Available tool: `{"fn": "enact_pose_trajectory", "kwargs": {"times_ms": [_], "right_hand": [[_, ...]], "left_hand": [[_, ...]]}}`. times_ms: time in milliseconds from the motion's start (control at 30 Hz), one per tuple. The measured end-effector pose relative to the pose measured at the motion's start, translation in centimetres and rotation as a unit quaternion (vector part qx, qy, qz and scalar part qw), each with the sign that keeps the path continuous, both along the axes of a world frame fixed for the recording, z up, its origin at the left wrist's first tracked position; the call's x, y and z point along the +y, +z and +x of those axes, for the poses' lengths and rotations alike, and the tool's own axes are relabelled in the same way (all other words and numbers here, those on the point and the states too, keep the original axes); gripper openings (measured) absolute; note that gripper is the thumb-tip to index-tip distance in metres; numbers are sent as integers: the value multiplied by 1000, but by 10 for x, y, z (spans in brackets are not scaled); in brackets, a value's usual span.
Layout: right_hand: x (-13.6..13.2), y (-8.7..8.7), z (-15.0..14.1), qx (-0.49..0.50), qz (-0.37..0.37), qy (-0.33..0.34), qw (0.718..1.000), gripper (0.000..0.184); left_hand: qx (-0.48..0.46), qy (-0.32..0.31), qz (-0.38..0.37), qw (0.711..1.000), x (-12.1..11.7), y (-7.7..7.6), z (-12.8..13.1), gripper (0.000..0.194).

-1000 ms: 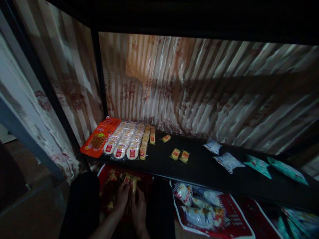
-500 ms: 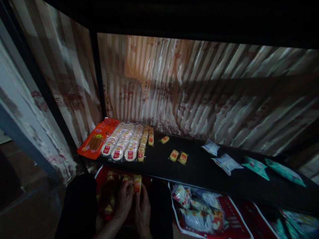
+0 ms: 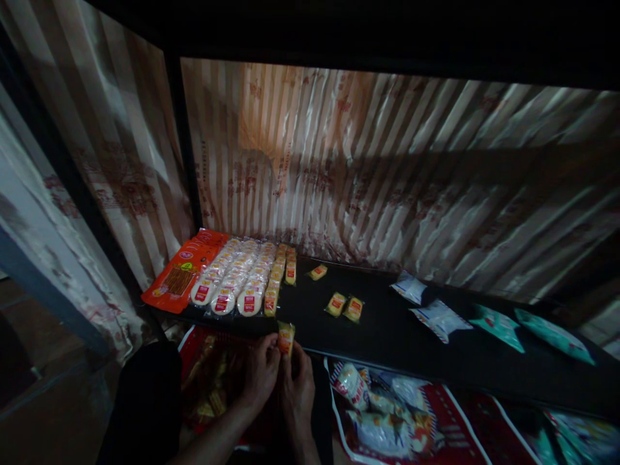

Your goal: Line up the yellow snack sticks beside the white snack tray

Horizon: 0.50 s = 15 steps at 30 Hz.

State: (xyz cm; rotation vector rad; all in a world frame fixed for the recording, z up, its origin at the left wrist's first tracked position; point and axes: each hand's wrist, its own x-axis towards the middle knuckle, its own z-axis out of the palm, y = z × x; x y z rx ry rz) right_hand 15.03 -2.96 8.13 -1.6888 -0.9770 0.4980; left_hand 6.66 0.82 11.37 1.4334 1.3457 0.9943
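Observation:
At the front edge of the black shelf point(image 3: 310, 323), a small yellow snack packet with an orange label point(image 3: 285, 337) is held upright between my two hands. My left hand point(image 3: 263, 371) is closed, pinching its left side. The fingers of my right hand point(image 3: 297, 386) grip the packet's lower right. Just behind them, a row of similar yellow packets point(image 3: 272, 294) stands beside rows of round white wrapped crackers point(image 3: 250, 302). Below my left hand lies a red bag point(image 3: 186, 349) with more yellow packets point(image 3: 213, 403) inside, partly in shadow.
Loose yellow packets point(image 3: 336, 304) lie mid-shelf. An orange snack bag point(image 3: 177, 281) sits at the left end. White packets point(image 3: 442, 320) and green packets point(image 3: 555, 336) lie on the right. Below, an open red bag point(image 3: 458, 426) holds white snack packets point(image 3: 382, 433). A dark shelf post point(image 3: 186, 148) rises at left.
Both hands have moved up and to the right, carrying the yellow packet from over the red bag to the shelf's front edge. The things on the shelf stay put.

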Motion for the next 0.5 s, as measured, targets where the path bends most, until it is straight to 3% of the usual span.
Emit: {"fn": "enact_pose_trajectory", "kwargs": {"times_ms": [500], "right_hand": [[42,22,42,-85,-49,19,995,48]], "left_hand": [[-12,-25,14,1000,26,18,33,35]]}}
